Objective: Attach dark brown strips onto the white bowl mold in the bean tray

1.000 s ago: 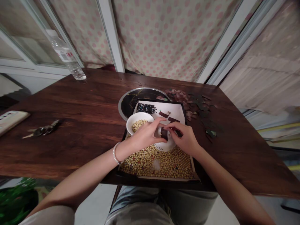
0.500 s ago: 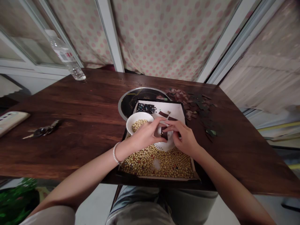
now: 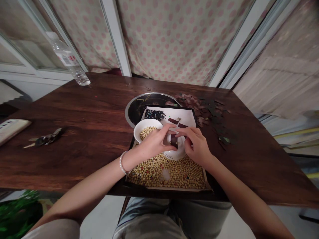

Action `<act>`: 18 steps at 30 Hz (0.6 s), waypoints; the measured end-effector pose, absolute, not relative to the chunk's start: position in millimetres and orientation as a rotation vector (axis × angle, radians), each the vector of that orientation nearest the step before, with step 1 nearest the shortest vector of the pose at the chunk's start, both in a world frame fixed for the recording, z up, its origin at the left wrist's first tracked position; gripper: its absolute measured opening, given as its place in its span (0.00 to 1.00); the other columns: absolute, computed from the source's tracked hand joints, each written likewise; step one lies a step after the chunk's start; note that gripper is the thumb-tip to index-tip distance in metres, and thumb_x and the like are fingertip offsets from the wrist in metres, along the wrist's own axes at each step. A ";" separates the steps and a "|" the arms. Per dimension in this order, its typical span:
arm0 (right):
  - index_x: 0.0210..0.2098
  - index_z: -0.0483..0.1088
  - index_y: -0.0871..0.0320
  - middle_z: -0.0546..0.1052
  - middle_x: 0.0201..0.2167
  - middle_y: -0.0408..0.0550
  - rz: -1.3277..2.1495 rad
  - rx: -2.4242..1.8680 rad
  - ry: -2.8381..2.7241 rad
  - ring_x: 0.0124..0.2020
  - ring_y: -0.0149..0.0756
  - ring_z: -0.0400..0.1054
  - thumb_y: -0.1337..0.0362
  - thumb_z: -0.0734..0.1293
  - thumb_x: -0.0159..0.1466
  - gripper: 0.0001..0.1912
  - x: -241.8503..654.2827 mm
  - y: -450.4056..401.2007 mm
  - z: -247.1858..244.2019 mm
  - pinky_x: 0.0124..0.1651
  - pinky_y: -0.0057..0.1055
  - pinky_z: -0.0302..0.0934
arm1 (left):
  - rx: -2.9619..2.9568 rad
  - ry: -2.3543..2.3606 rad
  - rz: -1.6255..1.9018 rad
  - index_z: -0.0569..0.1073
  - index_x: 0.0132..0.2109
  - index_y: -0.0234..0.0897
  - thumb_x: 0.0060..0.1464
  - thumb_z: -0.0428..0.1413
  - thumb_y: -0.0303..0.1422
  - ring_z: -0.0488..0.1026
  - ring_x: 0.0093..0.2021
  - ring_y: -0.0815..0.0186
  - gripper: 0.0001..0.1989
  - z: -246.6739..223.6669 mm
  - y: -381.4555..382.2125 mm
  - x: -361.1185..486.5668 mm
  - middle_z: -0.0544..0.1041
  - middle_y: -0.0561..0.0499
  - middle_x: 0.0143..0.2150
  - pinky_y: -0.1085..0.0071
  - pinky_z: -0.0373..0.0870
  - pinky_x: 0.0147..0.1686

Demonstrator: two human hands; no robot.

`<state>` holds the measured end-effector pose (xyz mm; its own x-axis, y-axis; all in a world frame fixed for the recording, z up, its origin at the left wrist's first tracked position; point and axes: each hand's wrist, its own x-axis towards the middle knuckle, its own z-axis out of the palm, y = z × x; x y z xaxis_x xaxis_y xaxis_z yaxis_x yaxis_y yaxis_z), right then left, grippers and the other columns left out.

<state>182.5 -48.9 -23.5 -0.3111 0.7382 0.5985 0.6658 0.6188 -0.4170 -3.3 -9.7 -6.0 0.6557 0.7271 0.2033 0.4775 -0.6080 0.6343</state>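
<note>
My left hand (image 3: 156,142) grips a small dark brown rectangular piece (image 3: 174,140) between thumb and fingers. Pale specks like beans sit on or beside this piece. The piece is held over a white bowl (image 3: 171,155) with dark marks on its rim. My right hand (image 3: 199,146) is bent in from the right, its index fingertip by the piece's top edge; what its thumb and fingers pinch, if anything, is hidden. Touching my left hand's far side is another white bowl (image 3: 137,130) with yellow beans. Both bowls rest in a shallow tray (image 3: 187,115) with yellow beans (image 3: 152,171) spread across its near half.
Dark beads (image 3: 155,115) and two brown strips (image 3: 173,120) lie in the tray's far part. Beyond is a round black plate (image 3: 129,114). Brown and green scraps (image 3: 211,111) spread to the right. Keys (image 3: 46,139), a phone (image 3: 15,129) and a water bottle (image 3: 69,61) are leftward.
My right fingertips have shifted slightly right and up from the brown piece, so more of it shows. My left hand has barely moved.
</note>
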 end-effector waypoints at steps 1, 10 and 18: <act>0.49 0.64 0.56 0.77 0.36 0.45 0.125 -1.083 -2.064 0.42 0.40 0.64 0.81 0.55 0.51 0.27 182.3 -49.0 -23.9 0.48 0.39 0.59 | 2.341 0.946 0.609 0.58 0.55 0.40 0.45 0.60 0.36 0.72 0.43 0.56 0.32 -5.8 -9.7 -3.3 0.73 0.46 0.46 0.64 0.67 0.40; 0.46 0.66 0.57 0.74 0.34 0.46 0.329 -1.073 -2.057 0.38 0.36 0.65 0.79 0.57 0.54 0.23 180.7 -48.7 -19.6 0.42 0.34 0.62 | 2.335 0.945 0.594 0.57 0.56 0.40 0.45 0.60 0.36 0.72 0.43 0.56 0.32 -7.0 -9.4 -4.1 0.74 0.46 0.44 0.63 0.67 0.40; 0.46 0.65 0.56 0.71 0.31 0.42 0.662 -1.104 -2.045 0.30 0.29 0.65 0.75 0.61 0.54 0.20 178.5 -48.4 -12.0 0.36 0.28 0.63 | 2.375 0.970 0.575 0.57 0.56 0.39 0.46 0.59 0.37 0.73 0.39 0.56 0.31 -4.7 -9.5 -3.9 0.74 0.46 0.41 0.64 0.67 0.36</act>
<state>178.5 -48.4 -12.0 -0.3837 0.8577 0.3423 0.4944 0.5039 -0.7083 -3.9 -9.5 -4.7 0.6557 0.7311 0.1887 0.5167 -0.6167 0.5939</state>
